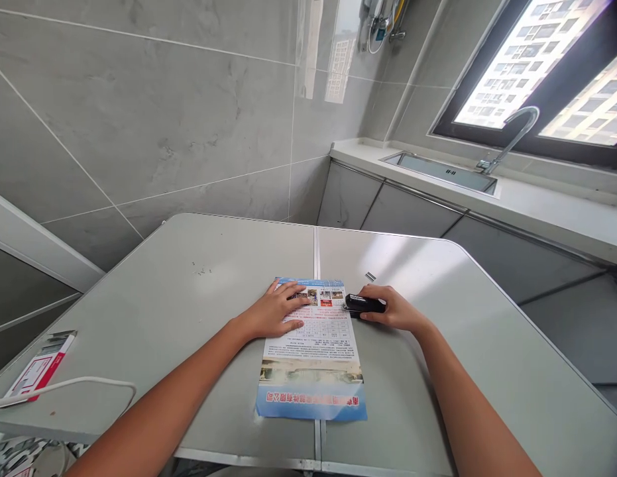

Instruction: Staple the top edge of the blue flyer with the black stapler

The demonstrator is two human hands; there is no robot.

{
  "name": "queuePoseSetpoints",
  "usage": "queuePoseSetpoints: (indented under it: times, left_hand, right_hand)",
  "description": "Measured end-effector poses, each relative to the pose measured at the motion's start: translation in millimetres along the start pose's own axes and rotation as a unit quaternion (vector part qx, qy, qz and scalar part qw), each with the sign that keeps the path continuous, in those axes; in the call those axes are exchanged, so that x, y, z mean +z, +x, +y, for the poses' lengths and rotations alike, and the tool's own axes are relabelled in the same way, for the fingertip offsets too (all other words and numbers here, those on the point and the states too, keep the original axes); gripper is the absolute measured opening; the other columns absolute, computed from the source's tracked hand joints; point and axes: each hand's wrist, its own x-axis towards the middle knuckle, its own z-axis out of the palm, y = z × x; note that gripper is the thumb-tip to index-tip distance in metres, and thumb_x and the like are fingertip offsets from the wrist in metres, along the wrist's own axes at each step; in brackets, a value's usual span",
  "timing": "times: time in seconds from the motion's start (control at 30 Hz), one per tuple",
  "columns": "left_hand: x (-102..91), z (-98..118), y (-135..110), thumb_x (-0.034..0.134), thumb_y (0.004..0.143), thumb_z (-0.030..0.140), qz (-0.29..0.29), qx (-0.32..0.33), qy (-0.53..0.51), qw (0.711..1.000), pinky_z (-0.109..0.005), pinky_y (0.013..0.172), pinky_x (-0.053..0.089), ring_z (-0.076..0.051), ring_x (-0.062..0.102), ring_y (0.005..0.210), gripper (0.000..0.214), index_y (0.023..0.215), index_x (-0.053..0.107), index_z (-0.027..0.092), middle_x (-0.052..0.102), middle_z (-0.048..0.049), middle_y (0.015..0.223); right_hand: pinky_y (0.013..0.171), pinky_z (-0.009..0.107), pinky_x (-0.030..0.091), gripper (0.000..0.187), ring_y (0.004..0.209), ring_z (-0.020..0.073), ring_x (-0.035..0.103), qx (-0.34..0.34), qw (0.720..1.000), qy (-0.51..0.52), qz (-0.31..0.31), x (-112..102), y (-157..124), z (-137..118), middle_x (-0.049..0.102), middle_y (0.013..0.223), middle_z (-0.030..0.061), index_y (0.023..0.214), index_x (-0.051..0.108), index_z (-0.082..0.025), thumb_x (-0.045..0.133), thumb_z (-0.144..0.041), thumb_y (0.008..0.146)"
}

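A printed leaflet (313,351) with blue ends lies flat on the table, upside down from where I sit. My left hand (276,310) rests on its upper left part, fingers spread over the paper. In my right hand (392,308) is a black stapler (364,304), gripped from the right side. The stapler's nose reaches the leaflet's right edge, near the small pictures; whether its jaws are closed on the paper I cannot tell. Just beyond the right hand lies a short strip of staples (370,276).
The pale folding table (219,265) has a seam down its middle. A red and white packet (42,368) and a white cable (89,380) lie at the left edge. Small dark bits (201,270) are scattered at the back left. Behind right stands a counter with a sink (442,172).
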Motion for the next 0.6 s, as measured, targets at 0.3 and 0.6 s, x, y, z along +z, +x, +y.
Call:
queuePoseSetpoints:
  times: [0.3, 0.6]
  left_hand:
    - [-6.7, 7, -1, 0.063, 0.096, 0.044, -0.012, 0.023, -0.002, 1.000, -0.068, 0.125, 0.016, -0.036, 0.035, 0.152, 0.050, 0.144, 0.056, 0.032, 0.046, -0.0088, 0.160]
    - [-13.7, 10, -2, 0.067, 0.091, 0.043, -0.023, 0.027, -0.021, 0.999, -0.068, 0.124, 0.016, -0.037, 0.040, 0.148, 0.049, 0.139, 0.059, 0.032, 0.051, -0.0080, 0.156]
  right_hand:
    - [0.095, 0.041, 0.048, 0.034, 0.113, 0.0273, 0.061, -0.049, 0.997, 0.045, -0.040, -1, 4, -14, 0.067, 0.125, 0.0105, 0.124, 0.067, -0.024, 0.068, -0.039, 0.093]
    - [0.074, 0.032, 0.047, 0.029, 0.085, 0.0207, 0.061, 0.002, 0.999, 0.005, -0.045, 4, 3, -14, 0.067, 0.100, 0.0072, 0.114, 0.069, -0.021, 0.069, -0.040, 0.092]
